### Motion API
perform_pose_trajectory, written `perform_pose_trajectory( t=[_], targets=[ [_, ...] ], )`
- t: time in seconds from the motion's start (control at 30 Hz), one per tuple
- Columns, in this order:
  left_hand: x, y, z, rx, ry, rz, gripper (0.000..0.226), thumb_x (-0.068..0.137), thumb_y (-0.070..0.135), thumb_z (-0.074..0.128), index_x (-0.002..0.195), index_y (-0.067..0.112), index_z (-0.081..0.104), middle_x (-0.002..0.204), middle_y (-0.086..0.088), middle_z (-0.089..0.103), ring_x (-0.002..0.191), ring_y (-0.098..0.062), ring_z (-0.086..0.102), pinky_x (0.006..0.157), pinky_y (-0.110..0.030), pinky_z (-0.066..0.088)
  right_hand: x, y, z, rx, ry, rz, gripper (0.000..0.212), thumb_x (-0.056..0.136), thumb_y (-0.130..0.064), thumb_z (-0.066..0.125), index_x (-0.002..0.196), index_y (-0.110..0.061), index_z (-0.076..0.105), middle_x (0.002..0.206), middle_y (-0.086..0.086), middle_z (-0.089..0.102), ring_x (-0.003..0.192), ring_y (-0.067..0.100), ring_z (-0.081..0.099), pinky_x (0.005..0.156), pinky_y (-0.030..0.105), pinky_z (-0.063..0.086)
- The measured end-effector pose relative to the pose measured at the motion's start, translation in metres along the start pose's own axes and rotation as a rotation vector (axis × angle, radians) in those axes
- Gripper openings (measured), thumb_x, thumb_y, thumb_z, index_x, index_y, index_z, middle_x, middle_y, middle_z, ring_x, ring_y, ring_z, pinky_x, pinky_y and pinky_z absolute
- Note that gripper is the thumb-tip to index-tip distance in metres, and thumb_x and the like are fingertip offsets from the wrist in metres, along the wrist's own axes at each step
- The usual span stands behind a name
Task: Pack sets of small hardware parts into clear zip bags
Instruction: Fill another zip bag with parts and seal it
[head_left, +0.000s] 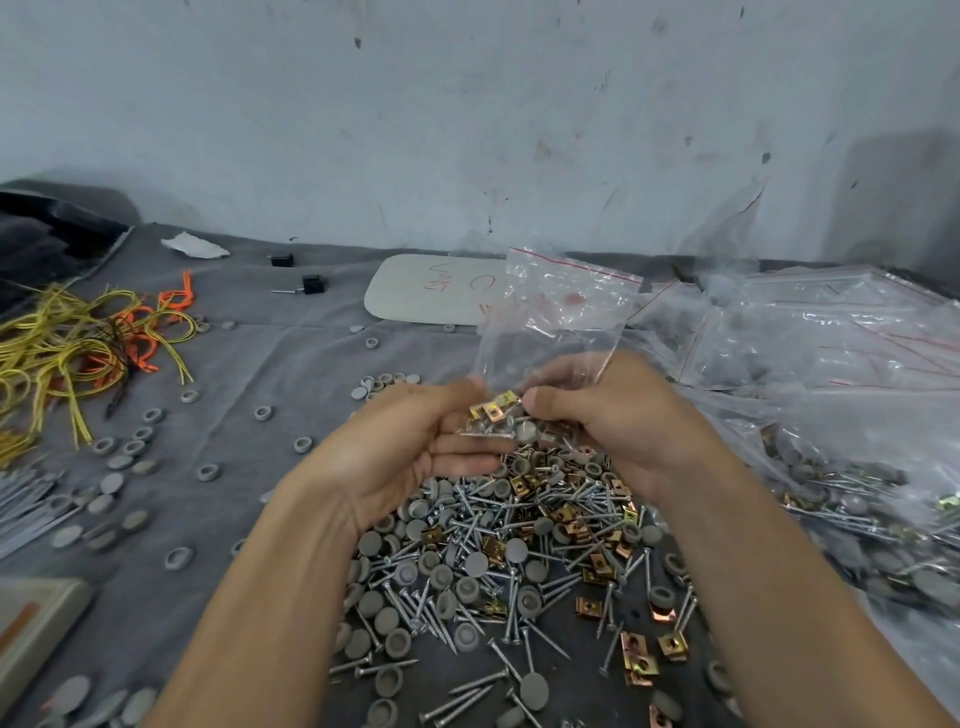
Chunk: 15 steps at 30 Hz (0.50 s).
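Two hands (left (410, 441), right (618, 415)) on zip bag (556, 312); red scrawl (452, 280), perhaps "C".

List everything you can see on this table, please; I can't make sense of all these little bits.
zip bag: one, clear with a red strip, held above the heap
screws: many, silver, heaped centre front
caps: many, grey, in the heap and scattered left
clips: many, gold, mixed into the heap
filled bags: several, clear, right
empty bags: a stack, clear, far right
ties: a tangle, yellow and orange, left
panel: one, white with red writing, behind the bag
black parts: two, far centre-left
cloth: one, grey, under everything
left hand: holds a small set of parts
right hand: pinches the zip bag
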<state>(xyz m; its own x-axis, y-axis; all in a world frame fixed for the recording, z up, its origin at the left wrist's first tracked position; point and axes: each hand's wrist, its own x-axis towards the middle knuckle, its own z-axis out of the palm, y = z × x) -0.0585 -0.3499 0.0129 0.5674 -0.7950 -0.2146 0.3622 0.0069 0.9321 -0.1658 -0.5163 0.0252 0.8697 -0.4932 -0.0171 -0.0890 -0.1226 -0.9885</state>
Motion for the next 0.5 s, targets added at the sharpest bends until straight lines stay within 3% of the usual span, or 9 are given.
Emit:
perform_pose_trajectory(
  t=[0.13,0.33,0.43,0.5],
  targets=[
    [-0.001,-0.001,-0.005,0.041,-0.014,-0.004,0.023,0.099,0.008,0.06,0.116,-0.001,0.072,0.11,-0.022,0.076,0.1,-0.03,0.076,0.068,-0.025,0.062,0.0,-0.001,-0.001,-0.054,-0.027,0.01,0.012,0.088,-0.001,0.075,0.089,-0.012,0.08,0.09,0.011,0.079,0.082,0.02,0.073,0.079,0.036,0.058],
    [0.003,-0.003,-0.01,0.058,-0.018,-0.019,0.019,0.098,0.003,0.058,0.11,-0.01,0.066,0.11,-0.02,0.076,0.102,-0.031,0.076,0.071,-0.027,0.063,-0.003,-0.002,-0.003,-0.082,-0.064,0.041,0.022,0.094,-0.001,0.067,0.088,-0.016,0.081,0.093,0.012,0.079,0.084,0.025,0.07,0.078,0.043,0.055],
    [0.003,-0.005,-0.014,0.086,-0.065,0.001,0.032,0.091,-0.011,0.062,0.122,-0.005,0.068,0.113,-0.021,0.075,0.103,-0.029,0.076,0.074,-0.026,0.062,-0.002,-0.003,-0.004,-0.097,-0.086,0.041,0.021,0.091,0.001,0.069,0.092,-0.016,0.082,0.093,0.009,0.08,0.091,0.026,0.074,0.091,0.049,0.058],
    [0.003,-0.006,-0.015,0.101,-0.05,0.021,0.037,0.086,-0.017,0.064,0.119,-0.002,0.07,0.11,-0.02,0.076,0.098,-0.029,0.077,0.073,-0.025,0.062,-0.003,-0.002,-0.005,-0.122,-0.118,0.038,0.021,0.089,0.0,0.072,0.09,-0.019,0.082,0.091,0.005,0.08,0.092,0.023,0.076,0.09,0.045,0.06]
  ],
)
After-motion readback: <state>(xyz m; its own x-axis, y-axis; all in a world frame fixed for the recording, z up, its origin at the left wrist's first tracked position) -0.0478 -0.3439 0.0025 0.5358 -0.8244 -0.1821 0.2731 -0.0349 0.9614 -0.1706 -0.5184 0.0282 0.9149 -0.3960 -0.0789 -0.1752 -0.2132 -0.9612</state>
